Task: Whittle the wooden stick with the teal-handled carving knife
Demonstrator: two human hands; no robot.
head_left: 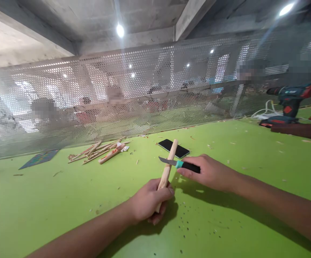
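My left hand (152, 200) is closed around the lower end of a pale, peeled wooden stick (167, 169), which slants up and away over the green table. In my right hand (207, 172) is a small knife (186, 166) with a black and turquoise handle, its fingers closed on the grip. The knife's grey blade points left and lies across the stick around its middle, seemingly touching it. Behind the stick's upper end a black phone (181, 149) lies flat, partly covered by the stick.
Several thin sticks and wood scraps (98, 150) lie at the back left, beside a dark flat card (39, 159). A cordless drill (289, 104) stands at the back right near a dark red-brown block (299, 130). A perforated metal screen (144, 93) borders the green table (64, 208); blurred people show beyond.
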